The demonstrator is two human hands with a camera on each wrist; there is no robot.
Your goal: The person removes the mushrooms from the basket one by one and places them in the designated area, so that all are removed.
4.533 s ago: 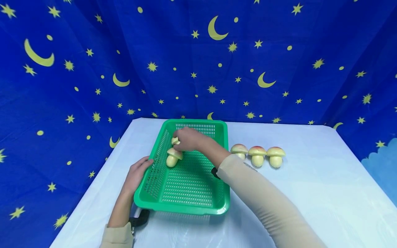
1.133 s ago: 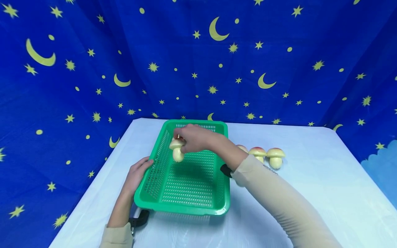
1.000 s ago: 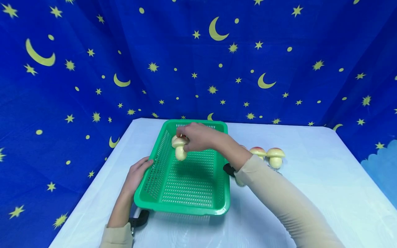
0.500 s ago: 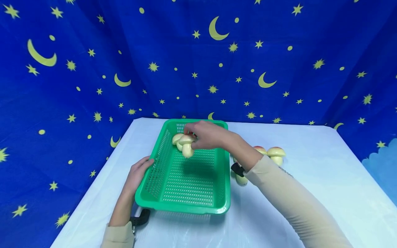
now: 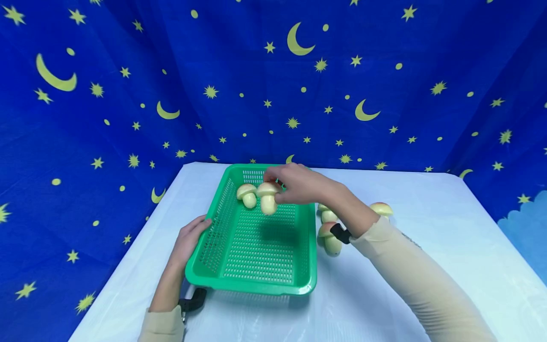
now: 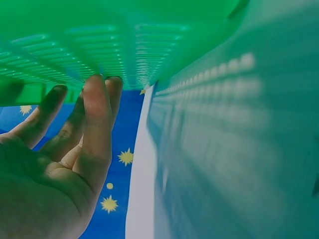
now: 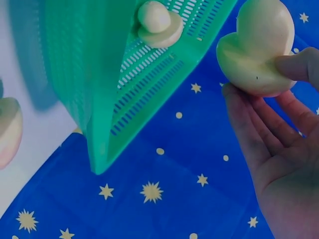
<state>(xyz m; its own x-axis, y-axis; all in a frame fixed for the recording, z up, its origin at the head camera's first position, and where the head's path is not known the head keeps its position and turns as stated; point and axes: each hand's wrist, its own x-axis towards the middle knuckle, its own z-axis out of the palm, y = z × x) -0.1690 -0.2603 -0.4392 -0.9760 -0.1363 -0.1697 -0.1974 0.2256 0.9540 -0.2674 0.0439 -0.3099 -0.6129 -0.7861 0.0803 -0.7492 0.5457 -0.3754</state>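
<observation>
My right hand (image 5: 301, 183) pinches a toy mushroom (image 5: 268, 202) with a pale stem and rounded cap, holding it raised over the green slotted basket (image 5: 252, 286). In the right wrist view the thumb presses one side of this mushroom (image 7: 259, 64) and the fingers support the other. A second toy mushroom (image 5: 247, 195) lies inside the basket at its far left. My left hand (image 5: 188, 240) rests against the basket's left side. The left wrist view shows its fingers (image 6: 97, 107) extended against the outer slotted wall.
Right of the basket, more toy mushrooms lie on the white-covered table (image 5: 427, 256): a near one (image 5: 331, 240), one behind it (image 5: 328, 213), and one (image 5: 381, 208) partly behind the right forearm. A blue star-and-moon curtain (image 5: 265, 95) stands behind the table.
My right hand has lifted the mushroom and carried it rightward over the basket, uncovering the one at the far left. Mushrooms beside the basket came into view. My left hand stayed put.
</observation>
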